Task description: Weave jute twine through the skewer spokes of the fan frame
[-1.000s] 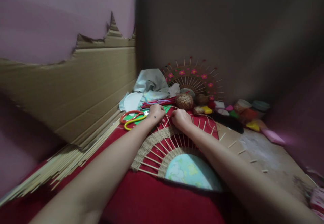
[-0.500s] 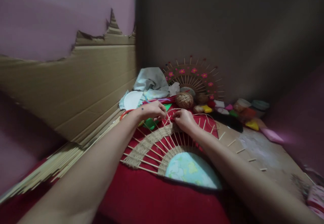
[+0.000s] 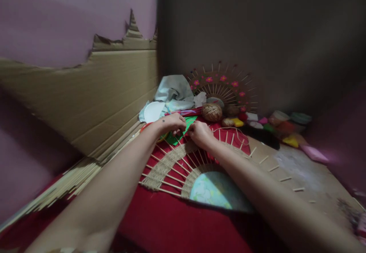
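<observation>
A half-round fan of thin sticks woven with tan twine (image 3: pixel 162 171) lies on a red cloth, its base covered in pale blue patterned fabric (image 3: pixel 210 188). At its far edge my right hand (image 3: pixel 201 134) pinches a strand of twine (image 3: pixel 230 128), which trails off to the right and curls behind the stick ends. Close by on the left, my left hand (image 3: pixel 177 123) is closed at the stick tips, fingers bent. What lies between those fingers is too small to make out. A small gap separates the two hands.
Behind the hands sit a twine ball (image 3: pixel 212 111), a white round piece (image 3: pixel 154 112) and grey cloth (image 3: pixel 175 91). A flowered stick fan (image 3: pixel 223 79) leans against the dark wall. Loose sticks (image 3: pixel 68 178) lie along cardboard (image 3: pixel 120 81) at left. Containers (image 3: pixel 300 118) stand right.
My right hand has moved left along the fan's far edge, closer to my left hand, drawing the twine along. The whole view has shifted slightly.
</observation>
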Tool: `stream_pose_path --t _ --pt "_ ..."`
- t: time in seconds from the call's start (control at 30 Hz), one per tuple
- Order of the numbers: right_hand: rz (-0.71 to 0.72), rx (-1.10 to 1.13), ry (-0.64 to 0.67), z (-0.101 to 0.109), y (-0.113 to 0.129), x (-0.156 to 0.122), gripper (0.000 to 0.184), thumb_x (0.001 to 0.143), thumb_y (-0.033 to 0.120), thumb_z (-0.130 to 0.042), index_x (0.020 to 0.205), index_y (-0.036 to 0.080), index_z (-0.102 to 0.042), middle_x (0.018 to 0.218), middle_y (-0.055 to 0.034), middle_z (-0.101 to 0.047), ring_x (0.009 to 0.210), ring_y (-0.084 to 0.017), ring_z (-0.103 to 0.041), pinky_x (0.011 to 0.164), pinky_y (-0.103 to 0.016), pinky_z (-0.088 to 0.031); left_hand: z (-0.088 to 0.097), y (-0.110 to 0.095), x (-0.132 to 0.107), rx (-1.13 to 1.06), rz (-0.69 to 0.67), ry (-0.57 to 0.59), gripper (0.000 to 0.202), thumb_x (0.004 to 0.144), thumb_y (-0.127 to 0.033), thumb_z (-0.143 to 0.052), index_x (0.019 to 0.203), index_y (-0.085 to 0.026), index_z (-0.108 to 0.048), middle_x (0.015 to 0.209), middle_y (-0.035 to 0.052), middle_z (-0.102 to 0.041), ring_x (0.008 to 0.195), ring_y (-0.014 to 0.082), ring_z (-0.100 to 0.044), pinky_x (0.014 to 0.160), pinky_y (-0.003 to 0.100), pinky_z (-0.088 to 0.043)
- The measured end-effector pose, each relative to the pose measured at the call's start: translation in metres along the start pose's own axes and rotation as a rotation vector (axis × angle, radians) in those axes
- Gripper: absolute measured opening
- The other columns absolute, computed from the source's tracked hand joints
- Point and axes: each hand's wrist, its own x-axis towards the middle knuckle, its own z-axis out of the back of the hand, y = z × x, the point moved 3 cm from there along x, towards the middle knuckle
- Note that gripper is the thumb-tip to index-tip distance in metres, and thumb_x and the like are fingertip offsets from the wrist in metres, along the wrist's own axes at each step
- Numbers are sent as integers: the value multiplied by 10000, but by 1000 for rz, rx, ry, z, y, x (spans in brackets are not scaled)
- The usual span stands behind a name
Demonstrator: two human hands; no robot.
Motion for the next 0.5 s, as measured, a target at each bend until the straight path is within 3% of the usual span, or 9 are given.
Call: stream_pose_path --t 0.17,0.3,0.5 --pt "30 4 -3 -3 -4 -2 209 748 221 -501 808 224 -702 884 -48 -663 799 -177 -593 659 -247 -408 6 -5 -10 5 -17 74 104 635 -211 -535 673 -142 -603 527 -8 -575 452 97 -523 453 209 -433" --pt "83 12 -3 -6 -5 -6 192 746 222 -513 815 216 -692 925 -47 -633 812 -161 -580 679 -235 -405 26 -5 -14 206 -3 -15 191 671 -203 -508 818 -147 -617 608 3 -603 509 99 -551 496 205 -437" --pt "149 16 4 -10 2 -6 178 755 217 -504 783 216 -679 914 -41 -637 838 -162 -569 703 -237 -404 43 10 -19 448 92 -96 192 584 -143 -546 745 -118 -649 476 2 -537 455 125 -504 451 225 -366"
